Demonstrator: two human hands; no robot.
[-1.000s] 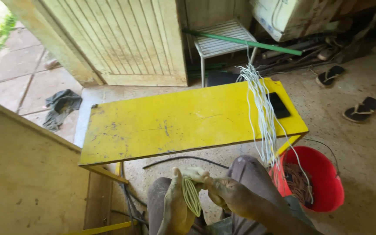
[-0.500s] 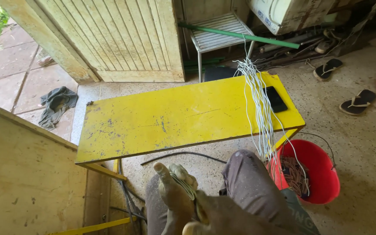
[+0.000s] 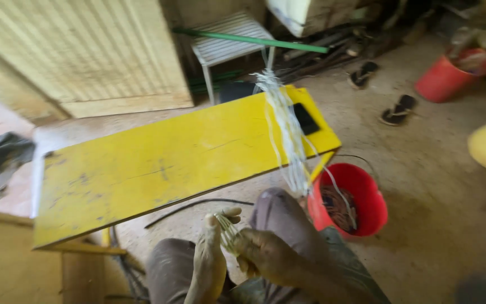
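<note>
Dusty concrete floor (image 3: pixel 451 186) spreads under a long yellow-painted wooden bench (image 3: pixel 164 163); down low, the left hand (image 3: pixel 209 264) stands upright, fingers together, pale thin strands (image 3: pixel 229 232) looped around them; the right hand (image 3: pixel 265 258) is now on top of that loop, fingers curled and pinching the strands, where a second ago it sat apart; winding looks tighter; a white bundle of strings (image 3: pixel 285 129) drapes over the bench's far end toward a red plastic bucket (image 3: pixel 361 197); black flat phone-like slab (image 3: pixel 305 118) lies beside it.
</note>
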